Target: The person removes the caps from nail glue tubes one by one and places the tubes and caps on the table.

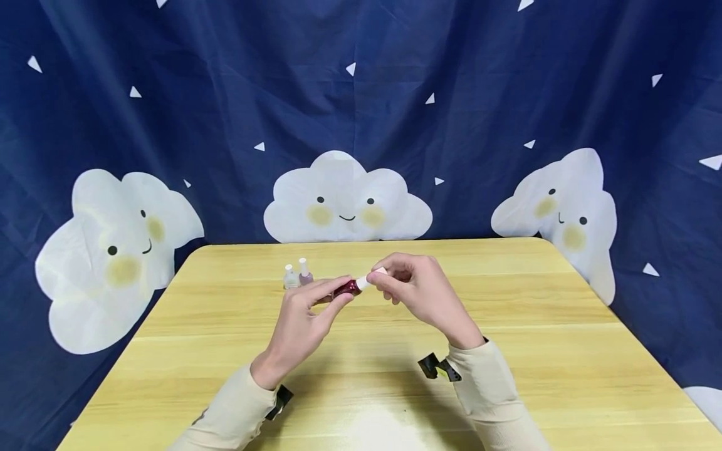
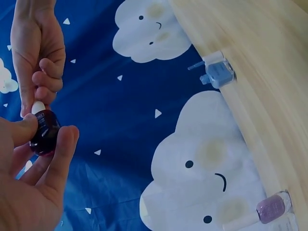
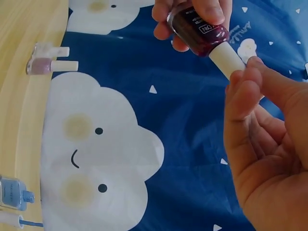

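A dark red nail polish bottle (image 1: 348,289) is held above the table, tilted, between the thumb and fingers of my left hand (image 1: 300,322). Its white cap (image 3: 226,59) is pinched by the thumb and forefinger of my right hand (image 1: 424,293). Cap and bottle meet at the neck in the right wrist view. The right hand's other fingers curl toward the palm, seen in the left wrist view.
Beyond my left hand stand a lilac nail polish bottle (image 1: 305,276) and a clear one (image 1: 290,279), both white-capped. Both wrist views show an uncapped blue bottle (image 2: 221,74) on the wooden table (image 1: 507,313), its white brush cap (image 2: 213,58) beside it. A cloud-print curtain (image 1: 479,113) hangs behind.
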Tool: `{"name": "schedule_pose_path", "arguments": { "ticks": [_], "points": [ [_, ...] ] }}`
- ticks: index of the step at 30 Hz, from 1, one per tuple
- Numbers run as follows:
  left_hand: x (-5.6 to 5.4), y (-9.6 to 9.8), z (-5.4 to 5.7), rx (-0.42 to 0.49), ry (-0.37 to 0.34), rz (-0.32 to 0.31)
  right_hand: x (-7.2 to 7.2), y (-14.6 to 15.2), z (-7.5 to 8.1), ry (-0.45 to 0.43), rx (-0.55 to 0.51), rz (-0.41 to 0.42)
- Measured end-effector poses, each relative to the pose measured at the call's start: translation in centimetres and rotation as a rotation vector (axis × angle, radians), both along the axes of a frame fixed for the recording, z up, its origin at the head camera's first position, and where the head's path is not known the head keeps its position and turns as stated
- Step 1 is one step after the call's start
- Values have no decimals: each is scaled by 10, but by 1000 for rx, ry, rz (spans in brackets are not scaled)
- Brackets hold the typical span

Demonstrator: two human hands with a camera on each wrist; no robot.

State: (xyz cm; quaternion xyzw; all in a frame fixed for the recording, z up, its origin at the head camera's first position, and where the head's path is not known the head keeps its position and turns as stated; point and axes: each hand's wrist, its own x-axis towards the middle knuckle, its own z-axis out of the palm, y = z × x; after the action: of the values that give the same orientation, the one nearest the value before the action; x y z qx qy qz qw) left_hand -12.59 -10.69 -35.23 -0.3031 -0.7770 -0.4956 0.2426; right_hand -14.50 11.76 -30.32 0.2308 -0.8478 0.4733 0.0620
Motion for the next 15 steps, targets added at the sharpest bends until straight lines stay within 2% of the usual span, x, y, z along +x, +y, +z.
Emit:
{"name": "schedule_pose_path", "arguments": {
  "ticks": [8,15],
  "points": [
    [1,0,-2,10,-14,-23,4,-2,3,82,1,32],
    [2,1,2,50,-3,-42,6,-2,3,170,-14,20]
  ]
}}
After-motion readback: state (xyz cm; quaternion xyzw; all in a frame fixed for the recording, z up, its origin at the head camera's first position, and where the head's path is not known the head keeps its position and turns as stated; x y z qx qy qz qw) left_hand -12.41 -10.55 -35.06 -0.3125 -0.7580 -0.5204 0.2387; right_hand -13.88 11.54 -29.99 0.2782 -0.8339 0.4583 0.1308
